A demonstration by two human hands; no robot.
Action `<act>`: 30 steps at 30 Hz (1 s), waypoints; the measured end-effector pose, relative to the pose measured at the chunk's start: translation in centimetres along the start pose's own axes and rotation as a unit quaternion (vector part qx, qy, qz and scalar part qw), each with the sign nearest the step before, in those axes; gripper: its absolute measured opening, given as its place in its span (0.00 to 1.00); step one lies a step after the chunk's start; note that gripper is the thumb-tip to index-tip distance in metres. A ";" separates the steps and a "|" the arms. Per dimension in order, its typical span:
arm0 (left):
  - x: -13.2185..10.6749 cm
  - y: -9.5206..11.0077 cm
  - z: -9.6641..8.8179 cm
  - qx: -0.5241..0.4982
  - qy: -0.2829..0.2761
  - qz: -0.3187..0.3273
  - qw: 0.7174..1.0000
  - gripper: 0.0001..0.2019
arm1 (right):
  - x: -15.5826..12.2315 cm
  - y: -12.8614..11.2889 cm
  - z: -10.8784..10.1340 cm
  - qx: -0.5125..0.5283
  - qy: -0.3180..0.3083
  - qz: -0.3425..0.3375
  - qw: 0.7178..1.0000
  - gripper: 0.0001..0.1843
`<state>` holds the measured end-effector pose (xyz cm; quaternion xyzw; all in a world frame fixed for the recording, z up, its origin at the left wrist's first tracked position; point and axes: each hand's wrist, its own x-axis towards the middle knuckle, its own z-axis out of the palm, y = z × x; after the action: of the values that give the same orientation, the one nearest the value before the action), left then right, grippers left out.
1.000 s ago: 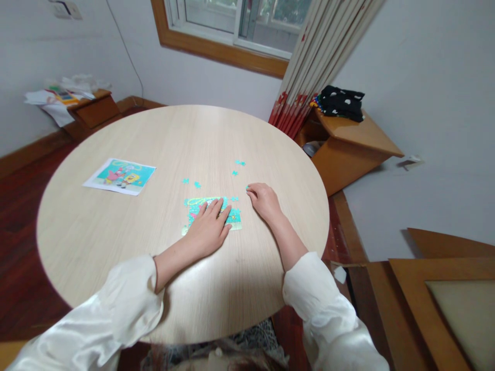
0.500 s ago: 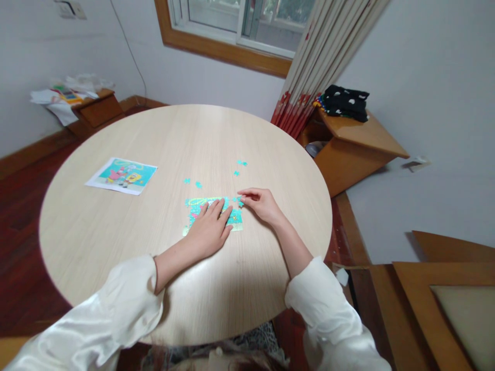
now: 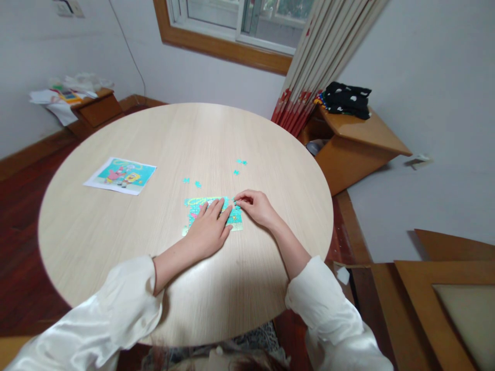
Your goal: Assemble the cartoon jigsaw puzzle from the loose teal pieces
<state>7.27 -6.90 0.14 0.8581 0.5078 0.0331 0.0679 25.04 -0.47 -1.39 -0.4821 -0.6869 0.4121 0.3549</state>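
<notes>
A mostly joined jigsaw puzzle in turquoise, yellow and pink lies on the round table, its middle covered by my left hand. That hand lies flat with the fingers spread. At the puzzle's upper right corner, my right hand pinches a small turquoise puzzle piece between thumb and forefinger; the fingertips hide part of it. Beyond the puzzle are loose turquoise pieces, two at the left, one of them this puzzle piece, and several at the right, among them another piece.
A printed picture sheet with cartoon figures rests on the left of the round wooden table. Behind the table on the right stands a wooden cabinet with dark cloth on it. A patterned curtain hangs by the window.
My right hand has shifted slightly left, bringing the pinched piece to the puzzle's upper right corner. My left hand stays flat in the same place.
</notes>
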 end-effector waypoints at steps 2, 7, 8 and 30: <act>0.0 0.1 -0.2 -0.008 -0.004 -0.003 1.000 0.25 | 0.0 -0.1 0.0 -0.016 0.002 -0.003 1.000 0.06; 0.0 0.1 -0.1 -0.005 0.002 0.002 1.000 0.25 | 0.0 -0.2 0.2 -0.048 0.013 -0.018 0.999 0.05; 0.0 0.0 0.0 -0.003 0.004 0.003 1.000 0.25 | 0.0 -0.2 0.3 -0.053 0.016 -0.020 0.998 0.05; 0.0 -0.2 0.7 0.005 0.022 0.016 1.000 0.24 | 0.2 0.5 0.1 -0.066 0.053 -0.036 0.996 0.03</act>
<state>7.18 -6.84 -0.56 0.8656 0.4955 0.0501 0.0519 25.06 -0.21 -1.83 -0.5007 -0.7098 0.3265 0.3726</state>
